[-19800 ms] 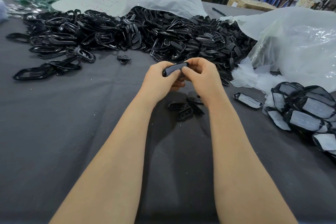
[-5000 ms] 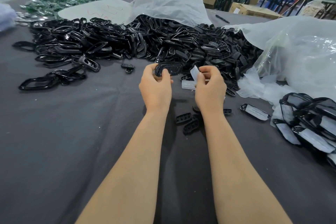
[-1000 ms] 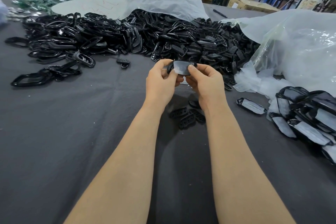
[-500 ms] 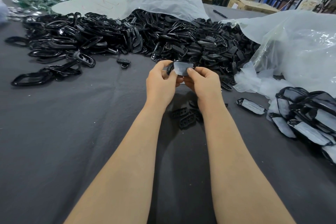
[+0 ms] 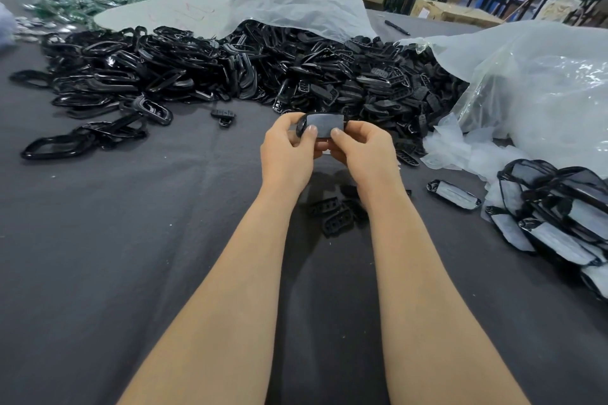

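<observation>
The left hand point(image 5: 288, 151) and right hand point(image 5: 363, 149) each pinch one end of the black shell point(image 5: 324, 124), raised above the bench point(image 5: 131, 240), its long axis running crosswise between them.

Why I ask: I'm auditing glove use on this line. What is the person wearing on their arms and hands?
Nothing that shows. The left hand and right hand are bare: no gloves or rings. The left forearm and right forearm are uncovered to the frame's lower edge, with no sleeve, watch or wristband in view. Thumbnails look short and unpainted.
</observation>
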Motion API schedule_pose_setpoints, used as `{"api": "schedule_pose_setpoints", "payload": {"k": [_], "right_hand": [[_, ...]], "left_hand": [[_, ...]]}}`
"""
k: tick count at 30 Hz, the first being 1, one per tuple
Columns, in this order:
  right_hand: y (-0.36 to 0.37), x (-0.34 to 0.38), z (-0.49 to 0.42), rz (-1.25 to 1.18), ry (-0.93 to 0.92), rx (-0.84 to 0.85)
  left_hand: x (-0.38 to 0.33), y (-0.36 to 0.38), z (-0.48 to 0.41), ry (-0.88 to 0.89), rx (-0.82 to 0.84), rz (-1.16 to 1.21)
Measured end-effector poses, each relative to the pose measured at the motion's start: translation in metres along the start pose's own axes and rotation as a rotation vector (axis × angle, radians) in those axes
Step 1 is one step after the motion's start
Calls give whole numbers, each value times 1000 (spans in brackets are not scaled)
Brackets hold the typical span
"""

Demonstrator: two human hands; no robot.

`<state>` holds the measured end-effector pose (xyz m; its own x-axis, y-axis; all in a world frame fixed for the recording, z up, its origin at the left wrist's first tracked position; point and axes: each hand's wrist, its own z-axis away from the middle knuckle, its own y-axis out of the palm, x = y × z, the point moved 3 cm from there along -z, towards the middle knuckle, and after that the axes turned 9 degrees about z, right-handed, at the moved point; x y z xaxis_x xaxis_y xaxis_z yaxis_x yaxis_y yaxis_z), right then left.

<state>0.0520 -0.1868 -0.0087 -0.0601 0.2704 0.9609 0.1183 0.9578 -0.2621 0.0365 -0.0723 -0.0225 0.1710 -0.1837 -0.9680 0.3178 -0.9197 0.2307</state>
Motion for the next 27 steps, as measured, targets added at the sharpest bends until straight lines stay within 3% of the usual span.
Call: {"api": "schedule_pose_setpoints", "payload": {"k": [27], "right_hand": [[0, 0, -3, -43, -43, -97]], "left_hand": [[-5, 3, 4, 28, 53, -78]]}}
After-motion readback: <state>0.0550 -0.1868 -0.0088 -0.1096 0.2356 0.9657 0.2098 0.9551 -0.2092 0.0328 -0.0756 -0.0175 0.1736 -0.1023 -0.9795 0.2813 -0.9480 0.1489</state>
